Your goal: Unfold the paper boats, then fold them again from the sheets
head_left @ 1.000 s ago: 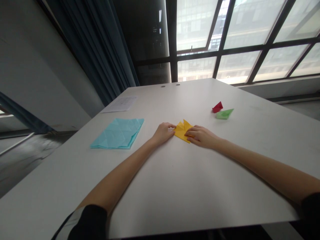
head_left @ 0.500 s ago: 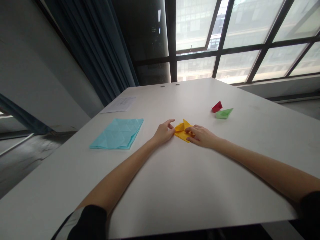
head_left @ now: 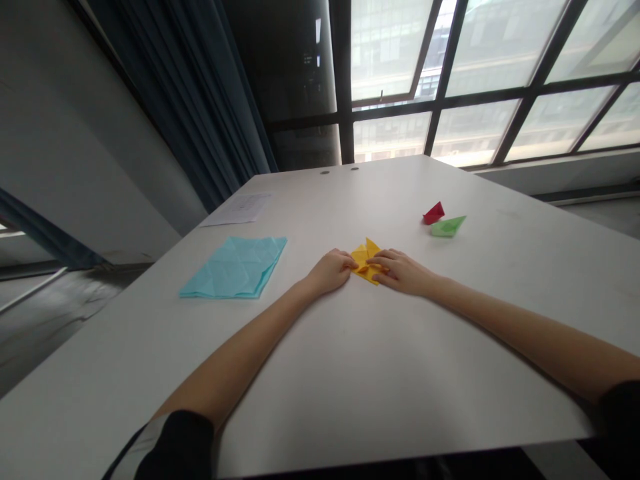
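Observation:
A small folded yellow paper lies on the white table, with one pointed flap standing up at its far side. My left hand grips the paper's left edge, its fingers drawn together. From the right, my right hand holds the same paper, fingertips over its right part and thumb at the near corner. The fingers cover some of the folds.
A creased light blue sheet lies to the left, a white printed paper behind it. Folded red and green papers sit at the right. Beyond the table are a blue curtain and windows.
The raised fingers of my left hand have come down and closed on the left side of the yellow paper. My right hand has barely moved.

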